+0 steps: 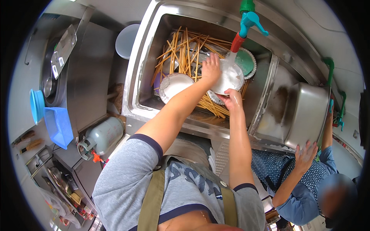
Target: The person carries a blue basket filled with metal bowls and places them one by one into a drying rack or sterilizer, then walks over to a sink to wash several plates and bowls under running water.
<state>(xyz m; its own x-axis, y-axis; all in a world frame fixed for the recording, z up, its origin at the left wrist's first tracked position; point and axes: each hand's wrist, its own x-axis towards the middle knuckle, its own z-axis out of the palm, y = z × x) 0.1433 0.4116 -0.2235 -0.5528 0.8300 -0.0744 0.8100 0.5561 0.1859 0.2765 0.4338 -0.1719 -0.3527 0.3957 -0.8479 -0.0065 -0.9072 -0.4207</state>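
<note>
My right hand [231, 99] grips the near rim of a white bowl [229, 78], thumb over the edge and fingers underneath. Water from the red spout of a plastic tap [237, 42] runs into the bowl. At the bowl's left side is my left hand [211, 69], slightly blurred, fingers extended; its thumb is hidden. Many loose chopsticks [185, 55] lie crisscrossed in the steel sink [164, 21] below my hands. A second pale bowl [177, 86] with a patterned rim sits left of my left forearm. Behind the held bowl is a green-centred plate [245, 62].
In the right basin [267, 118], a co-worker's hand [306, 154] touches a tilted steel tub [307, 115]. A basin divider [264, 92] separates us. Left of the sink stand a round pale bucket [127, 42], a gas cylinder [105, 135] and a blue plastic basket [59, 127].
</note>
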